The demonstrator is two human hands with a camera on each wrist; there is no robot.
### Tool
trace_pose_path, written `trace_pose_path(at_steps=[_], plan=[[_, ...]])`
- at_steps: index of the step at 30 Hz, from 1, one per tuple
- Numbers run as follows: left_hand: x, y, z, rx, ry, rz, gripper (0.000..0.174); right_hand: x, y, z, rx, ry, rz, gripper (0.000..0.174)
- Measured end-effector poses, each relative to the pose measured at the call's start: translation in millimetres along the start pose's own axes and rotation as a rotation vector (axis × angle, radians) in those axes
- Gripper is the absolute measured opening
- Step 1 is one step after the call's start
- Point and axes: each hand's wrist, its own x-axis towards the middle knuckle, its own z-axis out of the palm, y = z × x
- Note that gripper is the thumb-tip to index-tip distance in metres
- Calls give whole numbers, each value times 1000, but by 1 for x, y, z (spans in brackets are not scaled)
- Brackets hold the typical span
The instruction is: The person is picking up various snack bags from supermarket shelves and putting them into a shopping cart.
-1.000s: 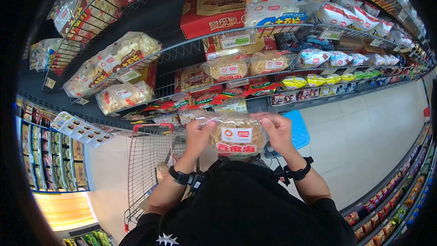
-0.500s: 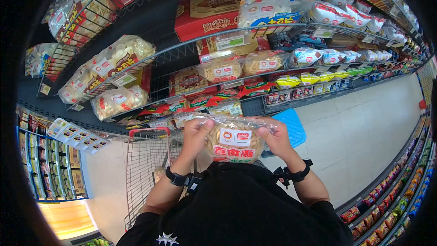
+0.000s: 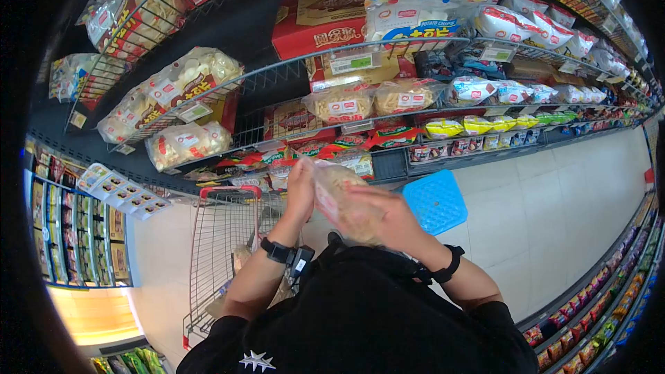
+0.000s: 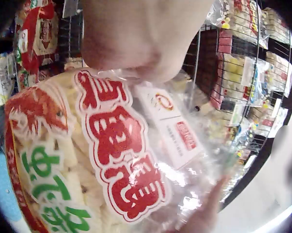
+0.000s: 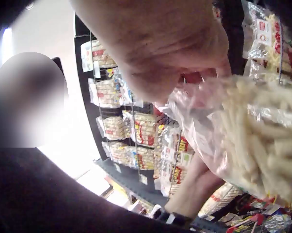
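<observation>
My left hand (image 3: 300, 190) grips one edge of a clear bag of shrimp snack sticks (image 3: 336, 197), held tilted in front of my chest. The left wrist view shows the bag's printed face (image 4: 121, 160), with large red characters, green lettering and a shrimp picture. My right hand (image 3: 398, 221), blurred, lies across the other face of the bag with its fingers straight, pointing left. In the right wrist view, pale sticks (image 5: 262, 141) show through the plastic below that hand.
Wire shelves with similar stick bags (image 3: 339, 104), a red box (image 3: 318, 17) and potato chip bags (image 3: 415, 21) stand ahead. A shopping cart (image 3: 222, 249) is at my left, a blue stool (image 3: 436, 201) on the floor at right. More snack shelves (image 3: 582, 312) curve along the right.
Earlier both hands held the bag's top corners with its label facing me. Now the bag is turned sideways, and my right hand has left its corner and moved onto the bag's face.
</observation>
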Motion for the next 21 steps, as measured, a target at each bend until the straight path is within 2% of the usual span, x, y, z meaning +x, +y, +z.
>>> trace_pose_path(at_steps=[2, 3, 4, 5, 6, 7, 8, 11, 13, 16, 18, 20, 21], plan=[[1, 3, -7, 4, 41, -45, 26, -1, -21, 2, -134, -305, -300, 25], [0, 7, -10, -33, 66, -95, 26, -1, -18, 0, 18, -416, -307, 25], [-1, 10, -10, -71, 90, -146, 26, -2, -15, -3, 25, -422, -300, 25], [-6, 22, 5, -211, 79, -76, 27, -3, -13, -8, 193, -442, -140, 27], [-9, 25, 3, -210, 91, -81, 27, -3, -10, -13, 359, -460, 24, 30], [-12, 28, -3, -296, -29, -38, 27, -1, 0, -15, 303, -380, 49, 50], [-15, 35, -3, -380, -150, 9, 29, 3, 8, -18, 309, -394, 56, 50], [-27, 48, 1, -408, -204, 30, 33, 13, 33, -19, 426, -167, 194, 59], [-35, 53, 4, -450, -308, 62, 29, 17, 46, -20, 495, -153, 246, 58], [-52, 62, 14, -455, -247, 85, 29, 19, 55, -18, 572, -163, 311, 56], [-62, 70, 17, -392, -177, 97, 29, 22, 60, -17, 591, -222, 288, 56], [-67, 73, 11, -369, -219, 87, 37, 26, 64, -15, 614, -255, 286, 55], [-72, 76, 15, -386, -169, 86, 38, 27, 64, -15, 632, -274, 276, 54]])
